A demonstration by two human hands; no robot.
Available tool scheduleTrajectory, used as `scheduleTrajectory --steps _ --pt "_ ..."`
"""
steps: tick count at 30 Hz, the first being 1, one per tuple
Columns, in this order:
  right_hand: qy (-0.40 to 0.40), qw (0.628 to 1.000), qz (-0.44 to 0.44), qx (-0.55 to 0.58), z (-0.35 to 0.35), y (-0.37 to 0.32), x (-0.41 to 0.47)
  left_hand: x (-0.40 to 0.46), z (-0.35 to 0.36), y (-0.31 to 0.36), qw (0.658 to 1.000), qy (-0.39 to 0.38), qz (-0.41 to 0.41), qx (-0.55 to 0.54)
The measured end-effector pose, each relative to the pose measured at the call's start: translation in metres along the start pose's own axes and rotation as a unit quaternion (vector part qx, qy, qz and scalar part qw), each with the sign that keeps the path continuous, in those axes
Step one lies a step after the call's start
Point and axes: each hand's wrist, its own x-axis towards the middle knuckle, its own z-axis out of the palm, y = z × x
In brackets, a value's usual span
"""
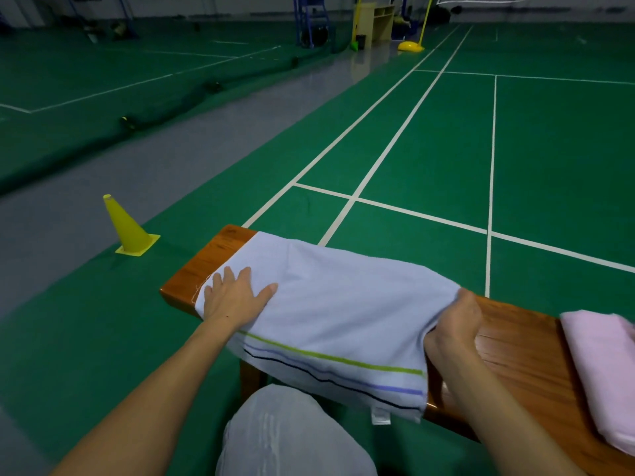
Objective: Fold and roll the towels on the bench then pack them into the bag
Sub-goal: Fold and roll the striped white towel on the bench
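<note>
Your right hand [455, 324] is clenched around the right-hand end of the pale blue-white terry towel [330, 310], its fingers curled under a bunched fold of cloth so that the grip hides the fingertips and the towel's edge there. Your left hand [233, 297] lies flat and released on the towel's left end, fingers straight and spread, palm pressing the cloth down near the left end of the brown wooden desk [515, 341].

The towel is spread lengthwise over the desk and covers most of its left half. A strip of bare wood shows beyond it at the far left corner. The near hem hangs over the desk's front edge. That hem carries three thin stripes running along it, green, then violet-blue, then black, and a small white label [380, 416] dangles below it. The cloth looks doubled, with a soft crease running from the far edge toward the middle.

On the desk's right end, apart from the striped towel, lies a folded pale pink towel [604, 369], cut off by the right edge of the view. Your knee in light grey trousers [288, 431] fills the bottom centre and hides part of the desk's leg. A yellow plastic cone [129, 228] stands on the green court floor [446, 139] to the left of the desk. The far end of the hall is dim and hard to make out.
</note>
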Motion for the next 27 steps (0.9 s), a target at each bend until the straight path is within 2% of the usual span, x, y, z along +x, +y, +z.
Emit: scheduleTrajectory --steps 8,10,12,14,16,18,20,22,25,27 --pt "0.0 0.981 -0.089 -0.172 -0.058 -0.049 0.022 -0.002 0.003 0.007 0.998 -0.041 -0.021 0.033" --pt "-0.015 0.973 -0.087 -0.212 -0.076 -0.057 0.033 -0.005 -0.004 0.018 0.996 -0.038 -0.016 0.076" --pt "-0.034 0.964 -0.102 -0.242 -0.09 -0.065 0.04 -0.013 -0.017 0.042 0.989 -0.006 0.041 0.144" --pt "-0.038 0.964 -0.119 -0.233 -0.091 -0.076 0.027 -0.024 -0.028 0.081 0.979 0.003 0.127 0.158" --pt "-0.046 0.964 -0.129 -0.23 -0.089 -0.083 0.016 -0.04 -0.033 0.127 0.975 -0.057 0.191 0.101" --pt "-0.047 0.961 -0.13 -0.24 -0.092 -0.091 0.014 -0.056 -0.025 0.164 0.966 -0.145 0.21 0.043" --pt "-0.042 0.96 -0.134 -0.24 -0.099 -0.102 0.012 -0.066 -0.012 0.184 0.967 -0.175 0.182 0.022" --pt "-0.045 0.955 -0.159 -0.245 -0.11 -0.118 0.008 -0.066 -0.002 0.191 0.98 -0.149 0.131 0.012" --pt "-0.073 0.929 -0.228 -0.281 -0.134 -0.138 0.003 -0.065 0.009 0.193 0.988 -0.129 0.078 0.028" --pt "-0.114 0.906 -0.238 -0.33 -0.15 -0.143 0.001 -0.073 0.017 0.198 0.988 -0.137 0.055 0.047"
